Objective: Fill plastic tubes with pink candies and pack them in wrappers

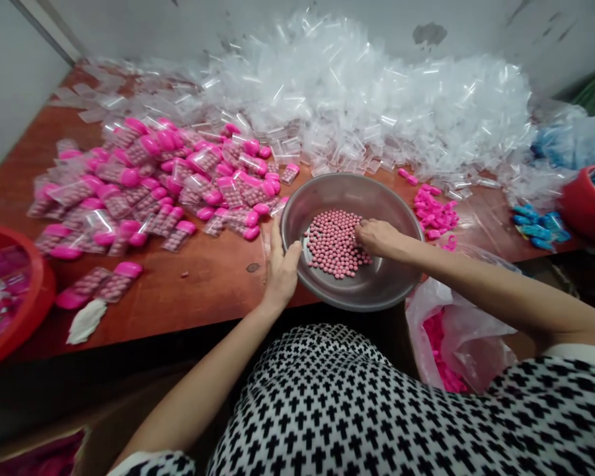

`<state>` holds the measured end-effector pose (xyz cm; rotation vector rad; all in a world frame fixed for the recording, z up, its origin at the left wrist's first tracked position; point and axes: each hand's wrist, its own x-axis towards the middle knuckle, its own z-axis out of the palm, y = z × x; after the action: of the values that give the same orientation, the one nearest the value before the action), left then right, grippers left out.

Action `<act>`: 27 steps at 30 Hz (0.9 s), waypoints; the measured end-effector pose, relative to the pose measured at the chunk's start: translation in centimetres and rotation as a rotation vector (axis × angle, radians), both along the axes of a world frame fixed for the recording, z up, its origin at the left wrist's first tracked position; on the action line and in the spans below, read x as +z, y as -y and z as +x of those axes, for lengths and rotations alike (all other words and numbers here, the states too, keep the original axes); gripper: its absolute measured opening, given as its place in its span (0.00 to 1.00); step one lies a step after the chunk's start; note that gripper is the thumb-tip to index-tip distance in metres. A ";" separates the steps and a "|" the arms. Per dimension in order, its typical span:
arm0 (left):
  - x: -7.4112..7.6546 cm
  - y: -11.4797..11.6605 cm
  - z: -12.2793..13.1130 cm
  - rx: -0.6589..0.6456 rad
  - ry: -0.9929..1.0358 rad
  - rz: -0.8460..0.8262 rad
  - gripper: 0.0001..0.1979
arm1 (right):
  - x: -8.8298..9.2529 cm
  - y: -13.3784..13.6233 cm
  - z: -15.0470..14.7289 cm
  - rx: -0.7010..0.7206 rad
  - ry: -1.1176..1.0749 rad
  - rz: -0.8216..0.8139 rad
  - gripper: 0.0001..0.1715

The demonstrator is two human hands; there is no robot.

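A steel bowl [352, 241] rests at the table's front edge, holding a heap of small round pink pills [333, 243]. My left hand [281, 270] grips the bowl's near-left rim, with the fingers pointing up and in. My right hand [377, 238] reaches into the bowl, its bunched fingertips touching the right side of the pills. Whether those fingers hold any pills is hidden. To the left of the bowl lies a spread of small zip bags [153, 188] with pink caps and pink pills inside.
A mass of empty clear plastic bags [367, 99] is heaped along the wall on the wooden table [203, 291]. Pink caps [435, 213] and blue items [535, 228] lie right of the bowl. Red basins [39, 291] sit at both sides, and a plastic bag [456, 330] stands below the table edge.
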<state>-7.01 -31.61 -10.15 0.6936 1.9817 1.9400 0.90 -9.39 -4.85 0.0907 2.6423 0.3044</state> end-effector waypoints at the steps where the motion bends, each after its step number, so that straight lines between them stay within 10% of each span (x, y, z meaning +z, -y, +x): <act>1: 0.3 -0.4 0.5 0.006 0.012 -0.008 0.35 | -0.3 0.4 -0.7 0.011 -0.009 -0.009 0.18; 7: 0.5 -2.1 1.9 -0.049 0.045 -0.052 0.33 | -1.4 3.6 -4.3 0.103 -0.178 -0.360 0.13; 17: 5.3 -1.5 -0.9 -0.058 -0.668 -0.137 0.30 | 1.6 0.5 -0.7 -0.550 -0.379 -1.541 0.23; 27: 6.4 -7.4 -1.3 -0.524 0.402 0.065 0.17 | 3.6 -0.2 2.6 -0.480 -0.685 -1.528 0.27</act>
<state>-8.33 -24.23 -3.73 0.6862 1.3396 1.6637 3.51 -9.14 -1.21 0.3285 2.5383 -2.1219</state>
